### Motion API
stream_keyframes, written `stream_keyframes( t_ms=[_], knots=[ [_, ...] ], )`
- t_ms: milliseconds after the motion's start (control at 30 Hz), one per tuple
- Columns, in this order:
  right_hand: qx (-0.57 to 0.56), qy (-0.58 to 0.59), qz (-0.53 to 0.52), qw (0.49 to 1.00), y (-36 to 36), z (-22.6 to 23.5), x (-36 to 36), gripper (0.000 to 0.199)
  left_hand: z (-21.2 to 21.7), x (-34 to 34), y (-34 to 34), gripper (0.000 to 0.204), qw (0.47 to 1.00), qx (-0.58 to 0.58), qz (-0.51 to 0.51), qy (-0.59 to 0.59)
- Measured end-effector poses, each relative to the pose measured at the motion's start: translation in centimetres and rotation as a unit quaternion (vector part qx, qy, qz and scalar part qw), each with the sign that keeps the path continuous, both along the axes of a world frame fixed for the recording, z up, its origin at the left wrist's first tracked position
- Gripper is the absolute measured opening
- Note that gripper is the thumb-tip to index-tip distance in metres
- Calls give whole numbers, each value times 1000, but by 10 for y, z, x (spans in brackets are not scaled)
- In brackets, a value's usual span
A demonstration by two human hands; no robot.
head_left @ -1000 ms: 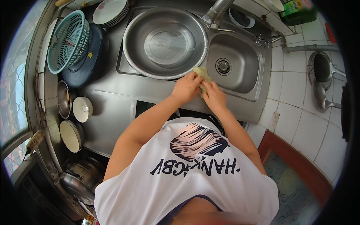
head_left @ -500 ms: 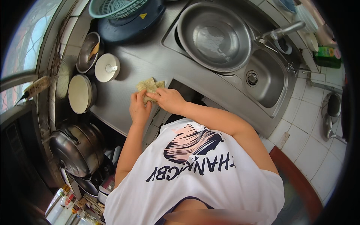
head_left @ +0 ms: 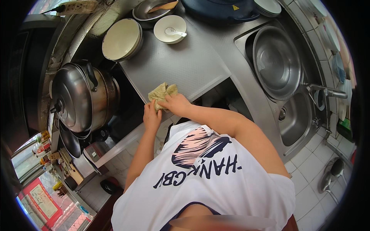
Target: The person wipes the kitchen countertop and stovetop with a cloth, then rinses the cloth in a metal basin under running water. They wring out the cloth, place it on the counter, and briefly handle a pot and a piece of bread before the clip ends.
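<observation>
A crumpled yellowish-green cloth (head_left: 161, 93) is bunched between both my hands, just over the near edge of the steel counter (head_left: 185, 63). My left hand (head_left: 152, 112) pinches its lower left side with the fingers closed. From the right, my right hand (head_left: 174, 105) grips the same cloth, its thumb and fingers pressed into the folds. Part of the cloth is hidden behind the fingers. Beyond the hands on the counter stand a white bowl (head_left: 163, 25) with a white spoon (head_left: 176, 33) in it and a stack of cream bowls (head_left: 121, 39).
A large lidded steel pot (head_left: 79, 98) stands on the left. At the right, a wide steel basin (head_left: 276, 63) sits in the sink (head_left: 298, 125), below a tap (head_left: 327, 91). Farther back are a metal bowl with a wooden spatula (head_left: 163, 7) and a dark blue appliance (head_left: 219, 8).
My view has swung to the left, so the pot and stove side show more and the sink lies farther right. Both hands still hold the cloth near the counter's edge.
</observation>
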State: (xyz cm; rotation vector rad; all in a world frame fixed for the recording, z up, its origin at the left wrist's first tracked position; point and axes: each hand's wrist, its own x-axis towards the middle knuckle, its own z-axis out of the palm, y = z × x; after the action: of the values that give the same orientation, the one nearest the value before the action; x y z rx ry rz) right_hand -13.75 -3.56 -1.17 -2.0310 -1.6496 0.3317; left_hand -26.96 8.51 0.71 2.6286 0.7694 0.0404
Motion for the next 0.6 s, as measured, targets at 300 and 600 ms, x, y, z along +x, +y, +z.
stream_keyframes(
  t_ms=[300,600],
  knots=[
    [-51,-25,-198,978,-30,-1,59,41,-7,109,-7,45,991,11,-129,-24],
    [-93,-30,-372,923,-107,8,98,53,-18,207,-74,42,966,0,-248,-75]
  ],
)
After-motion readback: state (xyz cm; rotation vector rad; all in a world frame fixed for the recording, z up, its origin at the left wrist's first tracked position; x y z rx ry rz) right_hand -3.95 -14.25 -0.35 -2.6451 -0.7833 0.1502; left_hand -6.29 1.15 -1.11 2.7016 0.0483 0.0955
